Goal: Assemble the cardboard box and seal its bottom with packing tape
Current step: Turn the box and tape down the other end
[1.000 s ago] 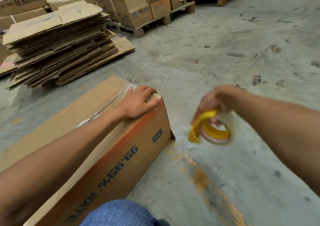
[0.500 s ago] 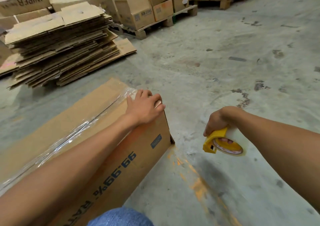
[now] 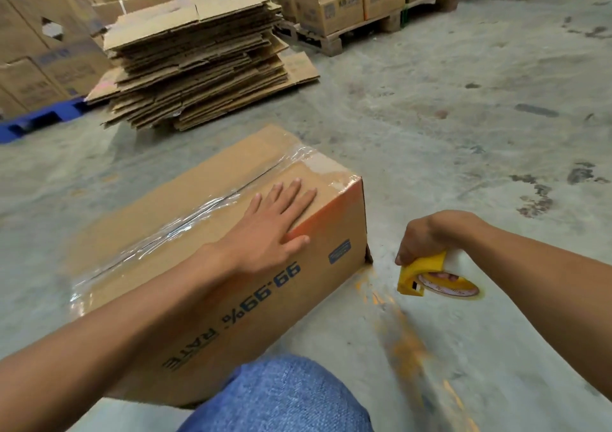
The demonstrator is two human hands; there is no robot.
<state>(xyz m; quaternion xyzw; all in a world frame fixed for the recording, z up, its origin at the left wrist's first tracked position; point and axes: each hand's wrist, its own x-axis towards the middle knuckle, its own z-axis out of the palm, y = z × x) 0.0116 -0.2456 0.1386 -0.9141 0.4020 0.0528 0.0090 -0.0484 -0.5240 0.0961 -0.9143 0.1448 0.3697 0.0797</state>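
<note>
A brown cardboard box (image 3: 251,292) printed "99.99% RATE" lies on the concrete floor, its upper face closed. Clear packing tape (image 3: 185,223) runs along the centre seam and over the far end. My left hand (image 3: 275,223) presses flat on that face near the right edge, fingers straight and the thumb over the edge. My right hand (image 3: 427,239) grips a yellow tape dispenser (image 3: 430,277) with its roll, low over the floor just right of the box.
A tall stack of flattened cartons (image 3: 195,57) sits beyond the box. Made-up boxes on a wooden pallet (image 3: 351,31) stand at the back, more boxes (image 3: 36,57) at the left on a blue pallet (image 3: 43,117). My denim-clad knee (image 3: 284,398) is below. An orange floor line (image 3: 407,342) runs right of it.
My left hand has slid back from the box's far end and flattened on its top. My right hand with the dispenser has dropped lower, beside the box's right end.
</note>
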